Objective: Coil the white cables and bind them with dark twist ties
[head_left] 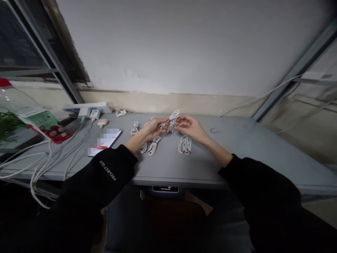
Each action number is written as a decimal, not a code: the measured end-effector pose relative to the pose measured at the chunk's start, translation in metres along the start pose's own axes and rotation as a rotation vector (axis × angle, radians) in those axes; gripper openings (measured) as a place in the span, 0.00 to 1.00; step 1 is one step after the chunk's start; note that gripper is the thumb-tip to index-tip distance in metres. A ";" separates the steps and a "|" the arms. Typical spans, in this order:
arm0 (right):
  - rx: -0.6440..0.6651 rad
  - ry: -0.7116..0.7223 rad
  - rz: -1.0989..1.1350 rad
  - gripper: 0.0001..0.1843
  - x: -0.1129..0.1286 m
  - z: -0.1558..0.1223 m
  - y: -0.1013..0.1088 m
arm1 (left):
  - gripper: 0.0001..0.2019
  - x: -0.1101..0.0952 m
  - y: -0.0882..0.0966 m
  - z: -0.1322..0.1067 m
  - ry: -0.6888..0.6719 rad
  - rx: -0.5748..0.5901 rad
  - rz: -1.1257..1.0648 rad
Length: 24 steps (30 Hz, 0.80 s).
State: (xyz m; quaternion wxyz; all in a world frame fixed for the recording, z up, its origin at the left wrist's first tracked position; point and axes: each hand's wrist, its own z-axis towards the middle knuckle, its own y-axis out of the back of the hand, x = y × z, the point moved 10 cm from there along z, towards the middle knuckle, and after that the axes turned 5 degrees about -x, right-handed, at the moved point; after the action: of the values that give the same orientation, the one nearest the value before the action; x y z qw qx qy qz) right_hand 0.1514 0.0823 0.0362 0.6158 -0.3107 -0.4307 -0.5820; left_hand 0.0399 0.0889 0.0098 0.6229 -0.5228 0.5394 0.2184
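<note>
My left hand (156, 128) is closed on a coiled white cable (173, 115), which is lifted above the desk with a dark band round its middle. Close to the coil's right side, my right hand (190, 127) has its fingers curved and apart, and I see nothing between them. Another tied white coil (171, 128) shows just behind and below the held one. A white coil with an orange-red spot (185, 144) lies on the desk below my right hand. Around my left hand lie several more coils, including one nearer me (154, 145) and one farther left (135, 128); my forearm partly hides some.
A thin dark tie (215, 131) lies on the grey desk (168, 170) to the right. On the left are a phone (109, 140), a power strip (104, 106) with plugged-in chargers, loose white cables (43, 165), a green-red package (48, 124) and a clear bottle (13, 98).
</note>
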 end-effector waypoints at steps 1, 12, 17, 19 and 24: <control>-0.018 0.027 -0.009 0.24 0.002 0.000 0.002 | 0.06 0.005 -0.002 0.000 0.068 0.039 -0.021; 0.006 0.070 -0.062 0.17 0.017 -0.009 -0.003 | 0.07 0.026 -0.011 -0.007 0.283 0.301 0.161; -0.014 0.049 -0.015 0.17 0.023 -0.014 -0.009 | 0.12 0.025 -0.008 -0.010 0.258 0.252 0.324; -0.014 0.044 0.009 0.17 0.024 -0.014 -0.011 | 0.14 0.022 -0.008 -0.012 0.221 0.240 0.408; 0.011 0.048 0.048 0.17 0.026 -0.015 -0.017 | 0.17 0.017 -0.012 -0.014 0.144 0.257 0.513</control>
State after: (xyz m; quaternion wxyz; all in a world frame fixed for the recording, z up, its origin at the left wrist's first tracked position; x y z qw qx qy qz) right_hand 0.1356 0.0550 0.0510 0.6413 -0.3034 -0.4116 -0.5720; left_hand 0.0495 0.0674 0.0017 0.5685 -0.3004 0.7201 0.2609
